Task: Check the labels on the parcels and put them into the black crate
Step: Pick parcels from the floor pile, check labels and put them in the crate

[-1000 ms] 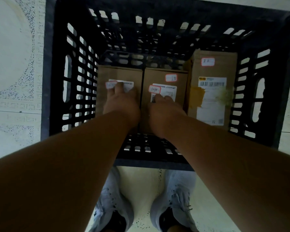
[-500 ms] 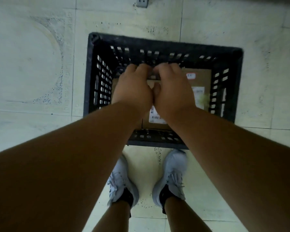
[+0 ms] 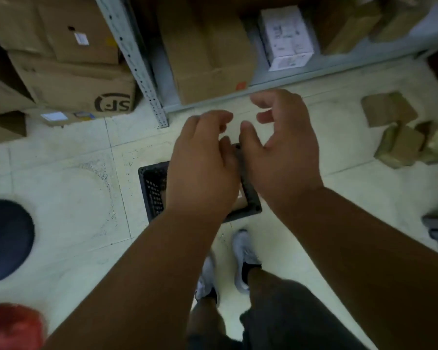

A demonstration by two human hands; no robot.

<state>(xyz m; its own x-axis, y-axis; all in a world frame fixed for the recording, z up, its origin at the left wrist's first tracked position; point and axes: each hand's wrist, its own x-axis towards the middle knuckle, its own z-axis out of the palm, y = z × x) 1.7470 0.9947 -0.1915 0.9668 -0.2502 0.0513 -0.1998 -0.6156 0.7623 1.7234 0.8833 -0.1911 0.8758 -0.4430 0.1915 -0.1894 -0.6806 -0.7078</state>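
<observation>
The black crate stands on the pale floor below me, mostly hidden behind my hands. A sliver of a brown parcel shows inside it near its right wall. My left hand and my right hand hang side by side high above the crate, fingers loosely curled, holding nothing. Several small brown parcels lie on the floor at the right.
A metal shelf upright rises ahead, with large cardboard boxes to its left and a white box on the low shelf. A dark round object sits at left, something red at bottom left. My shoes stand behind the crate.
My hands have left the parcels in the crate and risen well above it, empty. The view has pulled back and up, so shelves and loose parcels now show.
</observation>
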